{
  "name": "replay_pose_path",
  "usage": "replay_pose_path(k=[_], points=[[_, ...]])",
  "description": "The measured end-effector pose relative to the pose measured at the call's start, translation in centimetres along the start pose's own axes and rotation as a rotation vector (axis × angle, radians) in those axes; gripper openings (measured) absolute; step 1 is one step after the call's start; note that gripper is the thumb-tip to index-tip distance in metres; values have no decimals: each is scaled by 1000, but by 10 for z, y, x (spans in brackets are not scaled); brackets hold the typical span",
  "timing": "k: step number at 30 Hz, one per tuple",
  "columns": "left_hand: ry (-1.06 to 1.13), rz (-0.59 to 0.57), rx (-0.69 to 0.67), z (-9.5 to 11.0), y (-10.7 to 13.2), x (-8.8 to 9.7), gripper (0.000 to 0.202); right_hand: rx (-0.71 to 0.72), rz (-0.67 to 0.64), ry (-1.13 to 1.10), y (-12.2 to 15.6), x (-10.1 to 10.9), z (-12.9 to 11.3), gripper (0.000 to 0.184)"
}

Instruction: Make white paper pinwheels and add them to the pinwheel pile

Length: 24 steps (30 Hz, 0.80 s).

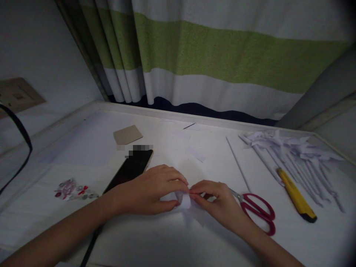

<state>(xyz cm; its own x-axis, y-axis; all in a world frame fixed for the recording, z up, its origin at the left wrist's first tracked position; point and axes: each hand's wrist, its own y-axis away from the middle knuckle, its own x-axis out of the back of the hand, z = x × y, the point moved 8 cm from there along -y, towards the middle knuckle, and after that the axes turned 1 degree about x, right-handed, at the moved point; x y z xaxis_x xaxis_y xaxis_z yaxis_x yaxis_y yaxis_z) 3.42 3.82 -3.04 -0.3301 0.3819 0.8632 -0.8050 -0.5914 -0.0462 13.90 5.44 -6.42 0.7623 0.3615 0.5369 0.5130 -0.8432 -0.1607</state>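
Note:
A small curled piece of white paper [184, 201] is between my two hands, low over the table. My left hand [155, 191] is closed on it, with the thumb below and the fingers above. The thumb and forefinger of my right hand [214, 200] pinch its upper right edge. Part of the paper is hidden behind my fingers. Beside my right hand lie scissors [258, 213] with dark red handles, their blades partly covered by that hand. A black phone [130, 167] lies behind my left forearm.
Several rolled paper sticks with ruffled white paper ends [294, 148] lie at the right, near a yellow box cutter [296, 194]. One thin stick [237, 161] lies apart. A brown card [128, 134], paper scraps [196, 154] and a beaded trinket [73, 190] are also on the table.

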Motion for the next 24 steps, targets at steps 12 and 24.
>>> replay_pose_path(k=[12,24], points=[[113,241,123,-10,4,-1,17,57,11,82,10,-1,-22,22],[196,219,184,-15,6,-8,30,160,33,218,16,-3,-29,24]])
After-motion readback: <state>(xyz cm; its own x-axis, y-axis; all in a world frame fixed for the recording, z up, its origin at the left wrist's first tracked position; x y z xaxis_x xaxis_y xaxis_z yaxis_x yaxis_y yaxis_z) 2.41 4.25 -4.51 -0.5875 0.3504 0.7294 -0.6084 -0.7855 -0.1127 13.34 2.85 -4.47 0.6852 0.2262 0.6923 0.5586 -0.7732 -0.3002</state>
